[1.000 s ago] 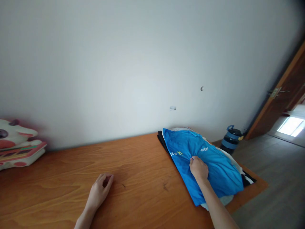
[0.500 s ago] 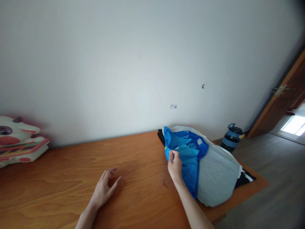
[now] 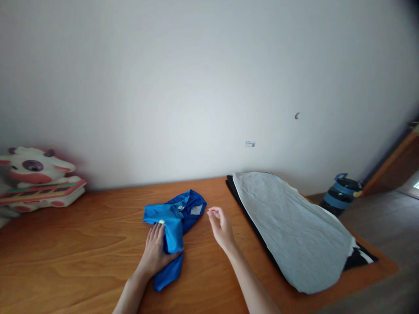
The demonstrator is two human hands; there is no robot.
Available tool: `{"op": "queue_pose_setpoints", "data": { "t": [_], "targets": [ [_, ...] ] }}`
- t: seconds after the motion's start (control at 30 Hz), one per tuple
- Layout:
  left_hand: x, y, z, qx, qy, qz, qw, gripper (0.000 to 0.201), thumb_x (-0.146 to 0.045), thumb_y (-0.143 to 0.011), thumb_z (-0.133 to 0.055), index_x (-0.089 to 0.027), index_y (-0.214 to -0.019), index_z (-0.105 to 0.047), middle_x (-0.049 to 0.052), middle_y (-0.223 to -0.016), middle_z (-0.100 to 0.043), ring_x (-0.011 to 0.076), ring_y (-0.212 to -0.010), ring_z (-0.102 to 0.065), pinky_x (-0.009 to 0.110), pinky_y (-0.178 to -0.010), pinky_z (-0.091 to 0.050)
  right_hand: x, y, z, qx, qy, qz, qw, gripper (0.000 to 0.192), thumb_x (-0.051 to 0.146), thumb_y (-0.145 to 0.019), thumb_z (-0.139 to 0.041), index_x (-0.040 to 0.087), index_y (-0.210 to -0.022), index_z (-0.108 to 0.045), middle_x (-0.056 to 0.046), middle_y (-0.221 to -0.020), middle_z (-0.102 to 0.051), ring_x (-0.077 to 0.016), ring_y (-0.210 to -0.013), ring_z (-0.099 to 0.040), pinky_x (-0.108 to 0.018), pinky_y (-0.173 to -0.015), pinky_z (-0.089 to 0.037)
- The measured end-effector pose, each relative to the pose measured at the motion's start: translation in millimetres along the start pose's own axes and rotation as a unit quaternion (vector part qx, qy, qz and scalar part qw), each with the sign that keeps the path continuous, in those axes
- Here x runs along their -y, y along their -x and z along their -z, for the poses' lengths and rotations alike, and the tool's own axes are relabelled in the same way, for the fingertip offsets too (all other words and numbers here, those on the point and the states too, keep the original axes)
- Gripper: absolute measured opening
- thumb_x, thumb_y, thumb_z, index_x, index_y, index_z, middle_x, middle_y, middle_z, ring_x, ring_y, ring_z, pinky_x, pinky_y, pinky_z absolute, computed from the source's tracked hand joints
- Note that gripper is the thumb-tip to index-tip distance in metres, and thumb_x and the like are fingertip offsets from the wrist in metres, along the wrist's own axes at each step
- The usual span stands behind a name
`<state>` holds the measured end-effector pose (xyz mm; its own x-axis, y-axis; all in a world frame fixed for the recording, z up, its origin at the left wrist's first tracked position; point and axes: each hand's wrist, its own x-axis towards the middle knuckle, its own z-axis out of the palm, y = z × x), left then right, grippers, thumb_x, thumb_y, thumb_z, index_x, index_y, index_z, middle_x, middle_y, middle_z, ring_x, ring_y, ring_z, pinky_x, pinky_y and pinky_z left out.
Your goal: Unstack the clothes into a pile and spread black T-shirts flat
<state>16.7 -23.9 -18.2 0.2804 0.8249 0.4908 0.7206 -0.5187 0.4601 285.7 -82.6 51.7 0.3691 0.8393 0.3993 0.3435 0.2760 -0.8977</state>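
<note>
The table [image 3: 81, 248] was of brown wood, and its grain could be seen well. Near its middle lay the blue cloth [image 3: 175, 231], bunched and not flat. From this cloth, the cow toy [image 3: 49, 196] stood at ten o'clock. At three o'clock lay the pile [image 3: 291, 231], grey on top, with black below.

Sticker [image 3: 250, 144]: print was too small to read.
Blue garment [image 3: 173, 226]: left grip [image 3: 156, 252] covered part.
Cow toy [image 3: 49, 172]: left edge cropped it.
Bottle [image 3: 338, 198]: base was hidden.
</note>
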Motion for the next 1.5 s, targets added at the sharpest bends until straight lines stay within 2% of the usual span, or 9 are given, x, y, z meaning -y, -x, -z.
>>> {"op": "queue_pose_setpoints", "data": {
  "t": [0.17, 0.37, 0.63, 0.73, 0.83, 0.97, 1.1, 1.33, 1.5],
  "targets": [
    [-17.1, -5.2, 6.1, 0.055, -0.045, 0.005, 0.997, 0.062, -0.015, -0.072, -0.065, -0.028, -0.133, -0.064, 0.012, -0.134, -0.060, 0.0359, -0.124, -0.058, 0.053, -0.105, -0.050, -56.2, 15.0, 20.0, -0.039, 0.056, -0.047, 0.997, 0.054, 0.073, -0.084, -0.051, 0.021, -0.093, -0.064, -0.017, -0.096, -0.076, -0.0311, -0.089, -0.073, -0.050, -0.083, -0.058],
    [-17.3, -12.2, 45.1, 0.015, -0.009, 0.028, 0.999, 0.061, -0.004, -0.066, -0.054, -0.027, -0.121, -0.069, 0.010, -0.120, -0.066, 0.0294, -0.108, -0.065, 0.042, -0.098, -0.055, -81.4, 20.5, 23.4, 0.018, 0.077, -0.050, 0.996, 0.048, 0.070, -0.077, -0.058, 0.024, -0.089, -0.067, -0.014, -0.095, -0.078, -0.0298, -0.087, -0.074, -0.043, -0.081, -0.060],
    [22.1, -44.9, 205.7, -0.247, -0.102, 0.093, 0.959, 0.064, -0.005, -0.067, -0.056, -0.024, -0.128, -0.062, 0.008, -0.124, -0.061, 0.0273, -0.120, -0.062, 0.038, -0.106, -0.051, -112.5, 17.9, 26.8, 0.065, 0.124, -0.052, 0.989, 0.048, 0.068, -0.075, -0.056, 0.025, -0.094, -0.068, -0.014, -0.097, -0.078, -0.0313, -0.085, -0.075, -0.042, -0.075, -0.061],
    [31.6, -55.0, 260.4, -0.244, -0.177, 0.069, 0.951, 0.064, -0.006, -0.068, -0.057, -0.022, -0.130, -0.061, 0.009, -0.126, -0.060, 0.0293, -0.122, -0.059, 0.042, -0.108, -0.048, -117.0, 16.3, 25.4, 0.091, 0.141, -0.042, 0.985, 0.046, 0.066, -0.072, -0.056, 0.026, -0.091, -0.068, -0.013, -0.092, -0.077, -0.0326, -0.081, -0.074, -0.045, -0.072, -0.060],
    [45.5, -57.6, 282.9, -0.177, -0.249, 0.076, 0.949, 0.070, -0.004, -0.069, -0.059, -0.022, -0.137, -0.057, 0.011, -0.132, -0.058, 0.0329, -0.126, -0.055, 0.047, -0.111, -0.044, -118.9, 14.8, 24.3, 0.102, 0.155, -0.032, 0.982, 0.042, 0.065, -0.071, -0.056, 0.028, -0.087, -0.068, -0.013, -0.088, -0.076, -0.0326, -0.076, -0.072, -0.047, -0.070, -0.059],
    [68.3, -47.3, 258.9, -0.096, -0.273, 0.159, 0.944, 0.075, 0.000, -0.072, -0.060, -0.021, -0.144, -0.050, 0.017, -0.146, -0.049, 0.0401, -0.138, -0.042, 0.057, -0.114, -0.035, -118.3, 14.5, 24.9, 0.100, 0.159, -0.032, 0.982, 0.041, 0.064, -0.070, -0.056, 0.029, -0.087, -0.069, -0.012, -0.089, -0.076, -0.0326, -0.077, -0.072, -0.047, -0.070, -0.058],
    [67.6, -28.4, 188.3, -0.048, -0.234, 0.170, 0.956, 0.060, -0.008, -0.078, -0.065, -0.021, -0.136, -0.054, 0.021, -0.149, -0.047, 0.0438, -0.139, -0.041, 0.070, -0.113, -0.027, -117.8, 14.2, 26.8, 0.104, 0.162, -0.029, 0.981, 0.041, 0.065, -0.071, -0.057, 0.029, -0.087, -0.069, -0.012, -0.089, -0.076, -0.0320, -0.077, -0.073, -0.045, -0.068, -0.058],
    [2.0, -9.5, 49.9, 0.026, -0.086, 0.037, 0.995, 0.043, -0.021, -0.085, -0.065, -0.024, -0.127, -0.060, 0.013, -0.135, -0.060, 0.0279, -0.123, -0.059, 0.045, -0.105, -0.051, -103.2, 22.9, 21.1, 0.066, 0.154, -0.033, 0.985, 0.046, 0.066, -0.074, -0.055, 0.026, -0.092, -0.068, -0.013, -0.097, -0.078, -0.0321, -0.087, -0.074, -0.046, -0.078, -0.060],
    [-11.8, -0.2, 19.4, 0.029, 0.021, -0.051, 0.998, 0.037, -0.018, -0.090, -0.056, -0.024, -0.126, -0.059, 0.012, -0.132, -0.062, 0.0269, -0.122, -0.060, 0.047, -0.107, -0.051, -79.5, 3.0, 61.1, 0.124, 0.145, -0.081, 0.978, 0.044, 0.063, -0.080, -0.053, 0.025, -0.095, -0.069, -0.012, -0.101, -0.078, -0.0293, -0.093, -0.075, -0.041, -0.084, -0.060]
  ]
}}
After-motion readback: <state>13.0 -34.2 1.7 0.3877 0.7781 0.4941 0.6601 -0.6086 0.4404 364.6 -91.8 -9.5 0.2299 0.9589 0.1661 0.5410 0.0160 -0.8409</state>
